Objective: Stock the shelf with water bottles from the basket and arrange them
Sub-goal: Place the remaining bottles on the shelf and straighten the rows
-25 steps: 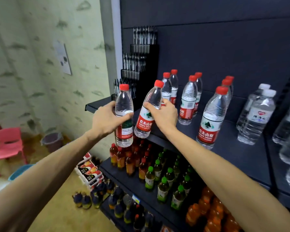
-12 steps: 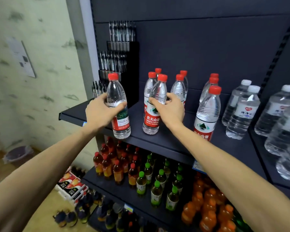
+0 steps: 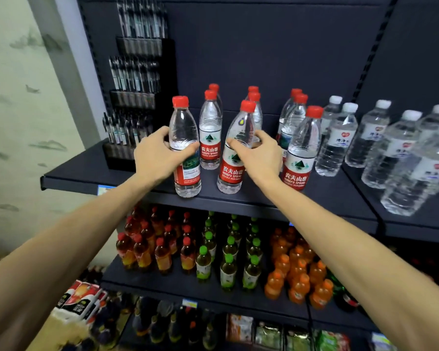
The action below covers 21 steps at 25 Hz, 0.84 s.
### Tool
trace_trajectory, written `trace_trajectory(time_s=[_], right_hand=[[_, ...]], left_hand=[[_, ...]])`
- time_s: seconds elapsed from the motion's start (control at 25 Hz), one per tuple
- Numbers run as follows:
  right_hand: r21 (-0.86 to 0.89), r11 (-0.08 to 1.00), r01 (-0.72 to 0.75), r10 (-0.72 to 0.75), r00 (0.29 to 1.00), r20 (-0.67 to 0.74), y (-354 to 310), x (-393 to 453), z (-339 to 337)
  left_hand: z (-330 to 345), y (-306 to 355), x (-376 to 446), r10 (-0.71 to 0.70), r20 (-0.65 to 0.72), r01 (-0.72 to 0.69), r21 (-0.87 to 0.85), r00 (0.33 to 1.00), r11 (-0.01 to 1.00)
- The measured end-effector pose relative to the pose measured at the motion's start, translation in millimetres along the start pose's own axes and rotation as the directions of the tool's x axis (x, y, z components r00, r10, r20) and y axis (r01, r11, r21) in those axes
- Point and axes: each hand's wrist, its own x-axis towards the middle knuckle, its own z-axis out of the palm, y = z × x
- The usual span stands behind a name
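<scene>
Two red-capped water bottles stand at the front of the dark shelf point(image 3: 86, 173). My left hand point(image 3: 155, 155) grips the left bottle point(image 3: 185, 138) around its middle, and it stands upright on the shelf. My right hand point(image 3: 259, 155) holds the second bottle point(image 3: 235, 158), which leans slightly to the right with its base on the shelf. Behind them stand more red-capped bottles in rows point(image 3: 210, 133), and another one point(image 3: 300, 153) is just right of my right hand. No basket is in view.
White-capped water bottles point(image 3: 340, 140) fill the shelf's right side. A black pen display rack point(image 3: 137, 97) stands at the shelf's left rear. The lower shelf holds red, green and orange drink bottles point(image 3: 228, 264). Packaged goods sit further down.
Both bottles have come down from the air onto the shelf's front edge. The view has shifted closer and to the left side of the shelf.
</scene>
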Motion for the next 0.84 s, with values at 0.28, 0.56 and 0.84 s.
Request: trace_trajectory(time_s=[0.28,0.56,0.84], right_hand=[[-0.089,0.996,0.01,-0.013,0.999,-0.034,9.9,-4.0,-24.0],[-0.137,0.99,0.037,-0.044,0.998,-0.042,16.6,0.0,-24.4],[-0.173,0.982,0.081,-0.085,0.996,-0.014,25.6,6.3,-17.5]], left_hand=[[18.2,15.5,-3.3,0.071,0.068,-0.068,-0.039,0.995,0.997],[29.4,27.4,-8.3,0.09,0.09,-0.089,-0.007,0.992,0.996],[31.7,27.8,-10.4,0.053,0.062,-0.053,0.003,0.997,0.999]])
